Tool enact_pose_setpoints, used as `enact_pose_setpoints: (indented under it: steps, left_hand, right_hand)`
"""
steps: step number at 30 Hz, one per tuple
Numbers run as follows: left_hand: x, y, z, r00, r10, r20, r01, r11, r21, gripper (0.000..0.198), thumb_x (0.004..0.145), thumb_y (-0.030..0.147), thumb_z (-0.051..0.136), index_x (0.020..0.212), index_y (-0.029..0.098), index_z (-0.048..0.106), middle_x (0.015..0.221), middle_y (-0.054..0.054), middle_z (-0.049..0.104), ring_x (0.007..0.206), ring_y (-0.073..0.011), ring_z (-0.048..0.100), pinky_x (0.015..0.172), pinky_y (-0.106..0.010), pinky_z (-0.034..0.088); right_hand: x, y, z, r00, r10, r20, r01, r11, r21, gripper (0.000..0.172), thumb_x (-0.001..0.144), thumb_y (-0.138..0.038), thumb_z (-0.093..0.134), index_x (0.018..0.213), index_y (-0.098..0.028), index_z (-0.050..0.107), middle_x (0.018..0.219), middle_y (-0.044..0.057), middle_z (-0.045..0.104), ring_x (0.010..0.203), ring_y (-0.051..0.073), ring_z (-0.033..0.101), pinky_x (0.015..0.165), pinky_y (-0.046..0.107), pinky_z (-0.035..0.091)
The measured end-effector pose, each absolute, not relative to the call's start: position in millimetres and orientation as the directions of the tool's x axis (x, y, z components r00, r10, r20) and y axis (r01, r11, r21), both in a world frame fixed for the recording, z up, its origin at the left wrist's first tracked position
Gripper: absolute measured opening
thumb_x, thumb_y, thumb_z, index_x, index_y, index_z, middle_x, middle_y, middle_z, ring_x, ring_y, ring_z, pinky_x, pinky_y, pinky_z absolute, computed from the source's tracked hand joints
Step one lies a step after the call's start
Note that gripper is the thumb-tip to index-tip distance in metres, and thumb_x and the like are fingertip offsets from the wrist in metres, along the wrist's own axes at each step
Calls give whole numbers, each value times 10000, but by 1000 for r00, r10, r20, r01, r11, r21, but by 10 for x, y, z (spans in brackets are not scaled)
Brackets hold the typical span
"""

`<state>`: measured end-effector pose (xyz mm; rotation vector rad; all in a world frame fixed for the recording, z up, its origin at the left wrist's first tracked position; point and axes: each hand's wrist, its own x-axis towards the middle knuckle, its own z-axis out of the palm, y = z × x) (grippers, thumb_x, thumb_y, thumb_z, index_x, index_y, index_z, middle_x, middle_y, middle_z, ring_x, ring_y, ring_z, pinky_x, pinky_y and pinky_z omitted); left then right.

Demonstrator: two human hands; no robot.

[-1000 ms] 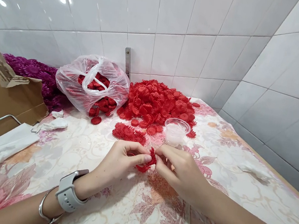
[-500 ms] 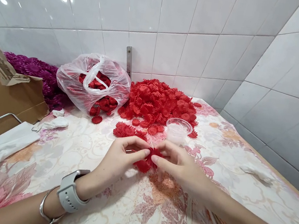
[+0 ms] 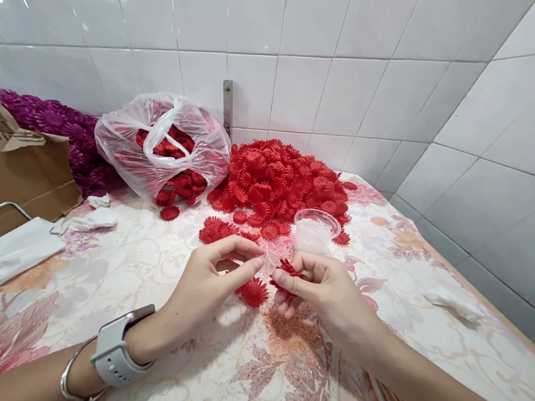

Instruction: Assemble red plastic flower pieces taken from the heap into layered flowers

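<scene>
Pinched between the thumb and fingers of my right hand [image 3: 317, 287] is a small red artificial flower piece [image 3: 287, 271], its toothed petals showing past the fingertips. My left hand [image 3: 217, 276] is just to its left, thumb and index finger curved and slightly apart with nothing visible between the tips; its other fingers are hidden. Another red flower [image 3: 253, 291] shows right below the left thumb, and I cannot tell whether the hidden fingers touch it. Beyond the hands stands a clear plastic cup [image 3: 315, 234] with whitish contents. Several red flowers [image 3: 217, 230] lie behind my left hand.
A large heap of red flower pieces [image 3: 285, 180] rests against the tiled wall. Left of it are a tied plastic bag [image 3: 121, 140] of red pieces, purple flowers [image 3: 54, 121] and a cardboard box [image 3: 16, 178]. A crumpled white scrap [image 3: 454, 308] lies on the patterned tablecloth [image 3: 164, 372].
My hands have parted: the left fingertips have come off the red flower piece, which stays in my right hand. The view has shifted slightly.
</scene>
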<state>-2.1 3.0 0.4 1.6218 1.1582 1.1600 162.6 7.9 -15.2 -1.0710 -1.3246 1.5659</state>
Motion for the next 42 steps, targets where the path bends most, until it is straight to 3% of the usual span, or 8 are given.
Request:
enact_pose_setpoints:
  steps: [8, 15, 21, 27, 30, 36, 39, 42]
  left_hand:
    - [-11, 21, -18, 422, 903, 85, 157, -165, 974, 105, 687, 193, 668, 785, 159, 681, 795, -26, 684, 738, -151, 606, 678, -241, 486]
    - [-17, 43, -33, 498, 867, -7, 55, -23, 998, 41, 686, 196, 665, 697, 157, 671, 696, -4, 663, 666, -129, 592, 637, -226, 454]
    - [-28, 28, 15, 419, 908, -24, 106, -23, 994, 87, 705, 220, 641, 662, 145, 633, 639, 8, 604, 614, -107, 540, 595, -214, 407]
    - [-23, 77, -26, 432, 883, -183, -119, 257, 959, 95, 705, 227, 631, 687, 142, 592, 644, 3, 592, 602, -109, 555, 616, -236, 420]
    - [-10, 70, -50, 530, 836, -143, -251, 315, 915, 66, 747, 174, 571, 706, 130, 598, 667, -27, 610, 668, -128, 579, 678, -247, 427]
    - [8, 35, -53, 675, 738, -2, -331, 305, 893, 163, 822, 150, 449, 754, 104, 590, 739, -81, 622, 781, -164, 594, 773, -273, 415]
    - [-20, 72, -66, 625, 780, -42, -281, 274, 920, 108, 823, 193, 486, 764, 135, 554, 744, -38, 597, 750, -138, 585, 749, -267, 426]
    - [-54, 103, -76, 492, 870, -29, -125, 104, 987, 165, 793, 311, 558, 751, 157, 515, 727, 9, 548, 676, -109, 554, 656, -240, 433]
  right_hand:
    - [1652, 73, -192, -318, 947, -42, -81, -72, -994, 470, 607, -403, 739, 531, -186, 330, 402, -78, 439, 357, 46, 402, 332, 158, 217]
    - [1652, 74, -198, -489, 869, -73, -139, -161, -977, 474, 584, -403, 758, 528, -176, 346, 408, -67, 481, 345, 32, 384, 340, 150, 229]
    - [1677, 105, -208, -584, 807, -85, -130, -196, -972, 329, 676, -398, 698, 636, -160, 474, 472, -56, 521, 366, 34, 420, 340, 143, 254]
    - [1730, 169, -122, -560, 820, -114, -58, -176, -983, 245, 716, -341, 675, 680, -146, 532, 554, -23, 578, 458, 53, 510, 391, 146, 313]
    - [1762, 200, -108, -609, 789, -81, -88, -169, -982, 202, 737, -312, 660, 706, -144, 552, 577, -18, 591, 482, 54, 520, 418, 154, 335]
    - [1773, 203, -130, -699, 715, 16, -245, -220, -944, 157, 759, -279, 634, 760, -138, 567, 610, -13, 582, 506, 49, 497, 465, 167, 354]
    - [1763, 197, -140, -659, 752, -3, -150, -135, -979, 122, 790, -263, 585, 781, -142, 568, 618, -13, 564, 517, 54, 484, 459, 174, 324]
    - [1742, 188, -136, -564, 824, -41, 0, -50, -999, 105, 777, -249, 565, 737, -152, 553, 559, -38, 505, 460, 49, 416, 420, 183, 262]
